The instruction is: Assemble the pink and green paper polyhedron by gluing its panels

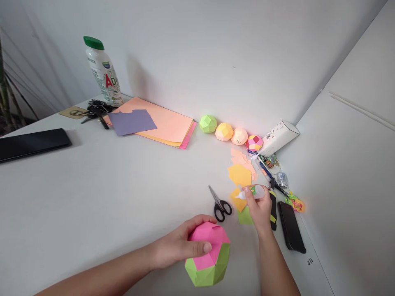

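Note:
My left hand (180,244) is wrapped round a pink and green folded paper ball (210,255) near the table's front edge. My right hand (260,207) is closed on a small glue bottle (251,192) with a white nozzle pointing left, held over loose yellow and green paper pieces (240,176). Black-handled scissors (220,204) lie between my two hands, touched by neither.
Several finished paper balls (224,131) line the wall beside a white box (279,137). A stack of coloured paper sheets (160,123), keys (95,111), a green-capped bottle (101,72), a dark phone (31,144) at left, another phone (291,230), a cutter and pens at right.

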A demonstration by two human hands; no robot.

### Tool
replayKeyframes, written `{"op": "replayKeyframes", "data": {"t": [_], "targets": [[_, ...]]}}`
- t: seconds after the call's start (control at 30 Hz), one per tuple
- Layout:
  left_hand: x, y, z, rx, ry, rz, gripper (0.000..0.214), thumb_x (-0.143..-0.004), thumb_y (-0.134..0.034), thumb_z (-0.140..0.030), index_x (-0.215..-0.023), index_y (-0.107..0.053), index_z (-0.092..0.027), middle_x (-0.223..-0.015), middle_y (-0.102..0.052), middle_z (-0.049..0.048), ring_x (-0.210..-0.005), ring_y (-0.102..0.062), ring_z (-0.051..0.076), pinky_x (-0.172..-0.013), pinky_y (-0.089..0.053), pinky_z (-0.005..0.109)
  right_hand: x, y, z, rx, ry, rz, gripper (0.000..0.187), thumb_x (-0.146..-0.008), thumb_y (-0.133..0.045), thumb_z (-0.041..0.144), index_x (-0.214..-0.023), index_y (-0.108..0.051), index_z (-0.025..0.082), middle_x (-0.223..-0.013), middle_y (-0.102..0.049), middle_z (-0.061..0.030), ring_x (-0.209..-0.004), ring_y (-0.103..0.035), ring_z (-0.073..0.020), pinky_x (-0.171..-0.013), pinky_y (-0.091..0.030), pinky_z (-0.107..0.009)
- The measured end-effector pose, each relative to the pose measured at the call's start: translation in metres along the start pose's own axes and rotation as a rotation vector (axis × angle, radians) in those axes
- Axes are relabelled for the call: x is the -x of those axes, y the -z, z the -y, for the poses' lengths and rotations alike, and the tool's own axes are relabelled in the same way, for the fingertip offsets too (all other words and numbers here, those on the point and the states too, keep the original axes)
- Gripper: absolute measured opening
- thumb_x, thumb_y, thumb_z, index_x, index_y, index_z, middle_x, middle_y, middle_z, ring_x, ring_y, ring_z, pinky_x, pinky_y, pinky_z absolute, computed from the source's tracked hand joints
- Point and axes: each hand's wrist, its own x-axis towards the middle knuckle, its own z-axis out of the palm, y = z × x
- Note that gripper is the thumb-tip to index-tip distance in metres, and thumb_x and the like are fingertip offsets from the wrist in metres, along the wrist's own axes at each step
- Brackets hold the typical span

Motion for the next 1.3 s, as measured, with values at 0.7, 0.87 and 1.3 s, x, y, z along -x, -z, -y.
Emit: {"op": "replayKeyframes", "data": {"t": [0.7, 0.87, 1.3], "targets": [[0.000, 0.003, 0.005, -0.013, 0.019, 0.019, 0.080, -0.061, -0.081, -0.056, -0.126, -0.046, -0.024, -0.113, -0.059, 0.0067, -0.103, -0.057, 0.025, -0.090, -0.043, 0.037, -0.003, 0.005, 0.009, -0.299, -0.080, 0.041, 0.036, -0.084, -0.059, 0.055, -0.080, -0.053, 0.020, -0.075, -0.070, -0.0034, -0.041, -0.044, -0.0083, -0.040, -0.035, -0.023], [0.001, 0.007, 0.010, -0.069, 0.002, 0.086, 0.087, -0.063, -0.081, -0.053, -0.136, -0.041, -0.026, -0.132, -0.050, 0.0098, -0.116, -0.051, 0.029, -0.097, -0.042, 0.041, 0.006, 0.003, 0.018, -0.408, -0.104, 0.198, 0.041, -0.084, -0.054, 0.060, -0.077, -0.055, 0.020, -0.070, -0.070, -0.0044, -0.040, -0.042, -0.0089, -0.038, -0.033, -0.023], [0.005, 0.009, 0.005, -0.230, 0.083, 0.160, 0.116, -0.063, -0.080, -0.055, -0.153, -0.014, -0.026, -0.139, -0.047, 0.0126, -0.125, -0.045, 0.035, -0.100, -0.042, 0.046, 0.026, -0.006, 0.022, -0.473, -0.055, 0.433, 0.025, -0.087, -0.061, 0.047, -0.086, -0.057, 0.023, -0.076, -0.071, -0.0021, -0.053, -0.049, -0.0116, -0.044, -0.036, -0.021]]}}
